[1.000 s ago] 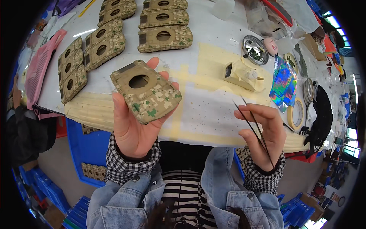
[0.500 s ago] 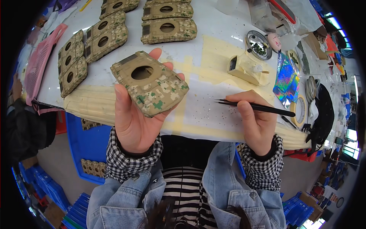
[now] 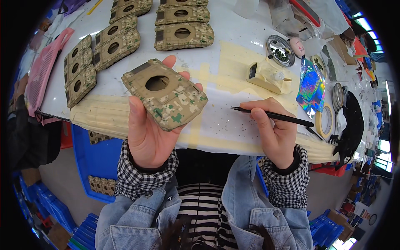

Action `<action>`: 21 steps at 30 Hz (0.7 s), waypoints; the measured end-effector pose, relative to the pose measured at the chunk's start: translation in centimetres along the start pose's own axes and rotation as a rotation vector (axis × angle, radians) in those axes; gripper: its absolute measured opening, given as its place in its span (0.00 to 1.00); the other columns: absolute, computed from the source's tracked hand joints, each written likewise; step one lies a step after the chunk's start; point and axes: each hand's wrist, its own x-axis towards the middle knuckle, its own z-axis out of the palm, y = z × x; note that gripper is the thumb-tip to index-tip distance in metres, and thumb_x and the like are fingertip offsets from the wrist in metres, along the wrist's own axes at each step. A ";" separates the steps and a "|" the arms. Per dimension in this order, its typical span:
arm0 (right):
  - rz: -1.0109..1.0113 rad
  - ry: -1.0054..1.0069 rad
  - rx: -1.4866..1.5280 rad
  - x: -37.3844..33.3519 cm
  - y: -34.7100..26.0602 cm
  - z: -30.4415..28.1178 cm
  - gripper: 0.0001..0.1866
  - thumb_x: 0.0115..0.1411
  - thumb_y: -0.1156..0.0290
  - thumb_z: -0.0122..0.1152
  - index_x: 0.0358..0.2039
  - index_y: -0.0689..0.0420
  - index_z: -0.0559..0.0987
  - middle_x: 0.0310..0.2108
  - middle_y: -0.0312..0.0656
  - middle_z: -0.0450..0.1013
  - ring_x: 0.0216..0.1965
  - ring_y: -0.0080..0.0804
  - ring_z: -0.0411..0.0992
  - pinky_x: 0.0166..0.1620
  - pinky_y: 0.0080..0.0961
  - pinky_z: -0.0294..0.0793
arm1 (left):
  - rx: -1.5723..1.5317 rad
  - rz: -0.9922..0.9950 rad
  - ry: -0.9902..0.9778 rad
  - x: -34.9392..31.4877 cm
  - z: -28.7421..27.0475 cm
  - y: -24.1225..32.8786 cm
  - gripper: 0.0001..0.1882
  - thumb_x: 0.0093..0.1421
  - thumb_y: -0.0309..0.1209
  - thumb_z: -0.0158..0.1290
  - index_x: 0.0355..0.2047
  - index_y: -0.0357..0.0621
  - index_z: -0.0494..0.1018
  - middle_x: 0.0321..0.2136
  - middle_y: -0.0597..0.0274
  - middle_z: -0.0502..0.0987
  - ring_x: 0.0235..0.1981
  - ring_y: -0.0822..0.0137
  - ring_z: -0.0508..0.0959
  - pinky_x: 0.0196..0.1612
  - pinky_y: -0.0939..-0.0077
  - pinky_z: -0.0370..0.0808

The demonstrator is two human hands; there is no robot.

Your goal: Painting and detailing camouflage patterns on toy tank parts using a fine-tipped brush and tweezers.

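My left hand (image 3: 146, 139) holds a model tank hull (image 3: 183, 98) by its sides, raised above the table's front part. The hull is tan with green and brown pixel camouflage and has a round hole in its top. To the right, my right hand (image 3: 273, 128) pinches a pair of black tweezers (image 3: 287, 118), whose tips point left toward the hull without touching it. The tips lie close together; whether they grip a tiny part cannot be made out. Below them, several tiny shiny bits (image 3: 227, 125) are scattered on the white table surface.
More camouflaged hulls (image 3: 183, 34) stand in rows at the back left, by a pink basket (image 3: 48, 71). At right are a cream block-shaped holder (image 3: 271, 77), a round dish of green bits (image 3: 280, 51), a shiny pouch (image 3: 310, 87) and a tape roll (image 3: 325, 121). A blue tray (image 3: 93, 160) sits below the table edge.
The tweezers and my right hand have shifted slightly left, and the tips have drawn closer together. The hull in my left hand has moved a little down.
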 end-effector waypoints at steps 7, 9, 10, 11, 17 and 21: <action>0.087 0.022 0.196 -0.1 0.0 0.0 0.09 0.60 0.72 0.55 0.33 0.64 0.79 0.28 0.41 0.74 0.27 0.24 0.67 0.32 0.19 0.65 | -0.036 -0.151 0.001 0.6 -0.1 0.7 0.40 0.62 0.48 0.44 0.63 0.40 0.38 0.62 0.44 0.47 0.60 0.47 0.57 0.60 0.53 0.63; 0.084 0.011 0.184 -0.3 -0.1 -0.2 0.09 0.61 0.72 0.54 0.34 0.65 0.78 0.29 0.42 0.74 0.29 0.23 0.68 0.33 0.18 0.66 | -0.131 -0.167 -0.030 0.6 -0.1 0.6 0.40 0.62 0.48 0.43 0.63 0.39 0.38 0.61 0.43 0.49 0.60 0.47 0.57 0.60 0.53 0.63; 0.087 0.005 0.178 -0.4 0.0 -0.2 0.10 0.61 0.72 0.53 0.34 0.65 0.78 0.30 0.42 0.74 0.30 0.23 0.68 0.34 0.17 0.66 | -0.180 -0.177 -0.043 0.5 -0.2 0.6 0.40 0.63 0.48 0.43 0.63 0.38 0.38 0.61 0.43 0.50 0.60 0.47 0.57 0.60 0.53 0.63; 0.088 0.001 0.171 -0.4 0.0 -0.1 0.09 0.61 0.72 0.53 0.34 0.65 0.78 0.30 0.41 0.74 0.30 0.22 0.68 0.34 0.17 0.66 | -0.164 -0.164 -0.045 0.5 -0.2 0.7 0.40 0.63 0.48 0.43 0.63 0.38 0.38 0.61 0.43 0.50 0.60 0.46 0.57 0.60 0.52 0.63; 0.093 -0.011 0.192 -0.3 0.0 0.1 0.09 0.62 0.73 0.52 0.35 0.66 0.77 0.29 0.39 0.74 0.29 0.19 0.67 0.33 0.14 0.65 | -0.093 -0.165 -0.057 0.6 -0.4 0.8 0.38 0.63 0.48 0.42 0.63 0.39 0.40 0.64 0.46 0.41 0.61 0.46 0.54 0.60 0.51 0.62; 0.123 -0.030 0.176 -0.2 -0.1 0.0 0.09 0.62 0.73 0.52 0.35 0.67 0.76 0.30 0.40 0.74 0.31 0.19 0.69 0.35 0.14 0.67 | -0.141 -0.140 -0.092 0.7 -0.8 0.6 0.38 0.63 0.48 0.42 0.63 0.40 0.41 0.64 0.48 0.39 0.62 0.45 0.53 0.61 0.51 0.61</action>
